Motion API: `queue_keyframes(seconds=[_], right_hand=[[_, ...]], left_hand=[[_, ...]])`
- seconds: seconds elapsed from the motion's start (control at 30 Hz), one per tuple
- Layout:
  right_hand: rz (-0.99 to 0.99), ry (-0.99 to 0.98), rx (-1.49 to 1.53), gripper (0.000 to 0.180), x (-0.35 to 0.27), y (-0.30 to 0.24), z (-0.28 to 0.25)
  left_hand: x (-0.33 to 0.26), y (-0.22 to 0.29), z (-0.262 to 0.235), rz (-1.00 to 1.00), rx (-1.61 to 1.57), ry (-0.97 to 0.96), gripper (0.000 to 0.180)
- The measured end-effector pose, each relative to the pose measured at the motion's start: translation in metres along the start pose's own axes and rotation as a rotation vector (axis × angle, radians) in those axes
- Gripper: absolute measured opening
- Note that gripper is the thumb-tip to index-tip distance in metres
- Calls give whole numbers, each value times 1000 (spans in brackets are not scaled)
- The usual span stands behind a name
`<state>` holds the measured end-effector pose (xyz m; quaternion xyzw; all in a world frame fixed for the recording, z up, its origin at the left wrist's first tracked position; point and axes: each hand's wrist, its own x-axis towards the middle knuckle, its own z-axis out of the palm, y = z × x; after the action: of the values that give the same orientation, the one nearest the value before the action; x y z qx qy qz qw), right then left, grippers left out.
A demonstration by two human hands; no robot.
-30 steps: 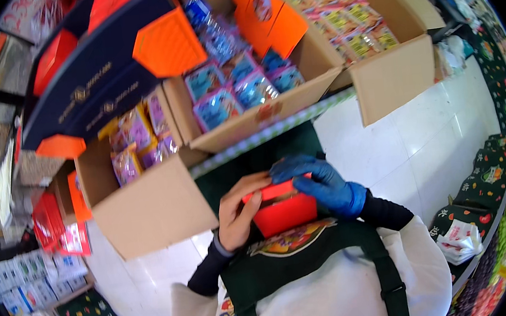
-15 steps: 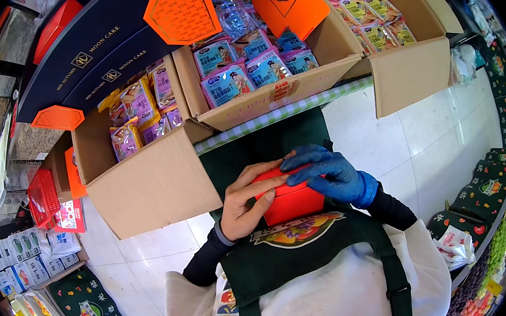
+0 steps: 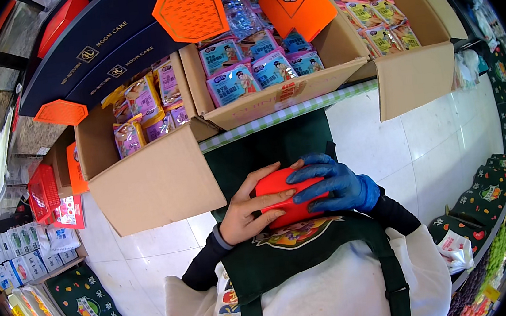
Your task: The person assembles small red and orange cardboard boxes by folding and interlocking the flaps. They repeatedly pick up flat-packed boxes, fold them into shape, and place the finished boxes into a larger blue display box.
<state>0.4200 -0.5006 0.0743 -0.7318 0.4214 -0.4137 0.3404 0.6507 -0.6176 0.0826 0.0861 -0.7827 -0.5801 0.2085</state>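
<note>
Against the front of my dark green apron (image 3: pixel 312 250) I hold a small red box (image 3: pixel 273 185) between both hands. My bare left hand (image 3: pixel 251 210) wraps its left side, the fingers lying across the front and top. From the right, my right hand (image 3: pixel 336 184), in a blue glove, presses its fingers over the box's other side. The fingers of the two hands come close together at the box's top. Much of its surface is hidden by them, and its underside does not show.
Ahead stand open cardboard boxes of wrapped snacks: purple and yellow packs (image 3: pixel 142 102), blue and pink packs (image 3: pixel 271 69), yellow-green packs (image 3: pixel 376 12). Orange cards (image 3: pixel 189 10) and dark blue boxes (image 3: pixel 94 51) rise behind. A cardboard flap (image 3: pixel 154 190) juts out left; a red basket (image 3: pixel 43 192) stands beyond.
The red box has tilted in my hands, so its front face shows less and looks more rounded. My fingers have spread lower over it. The whole view has shifted slightly.
</note>
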Motion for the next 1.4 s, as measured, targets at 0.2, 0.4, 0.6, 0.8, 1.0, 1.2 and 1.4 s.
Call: queue_keyframes(seconds=[0.2,0.4,0.6,0.8,1.0,1.2,1.4], right_hand=[[100,233,34,36,-4,-11,11],[54,258,-22,26,10,-29,-1],[-562,336,-428,27,73,-86,-27],[-268,-52,21,126,160,-124,-55],[-218,-193,-147,124,211,-131,-9],[-346,-118,-483,119,243,-157,12],[-432,-145,-356,105,337,-150,-52]], left_hand=[[-4,-1,7,-19,-107,103,26],[-2,5,10,94,-166,165,31],[14,30,7,127,-229,466,93],[23,63,-51,177,-1202,285,52],[17,70,-70,247,-1505,332,48],[6,70,-93,331,-1268,642,45],[7,80,-154,282,-742,993,39]])
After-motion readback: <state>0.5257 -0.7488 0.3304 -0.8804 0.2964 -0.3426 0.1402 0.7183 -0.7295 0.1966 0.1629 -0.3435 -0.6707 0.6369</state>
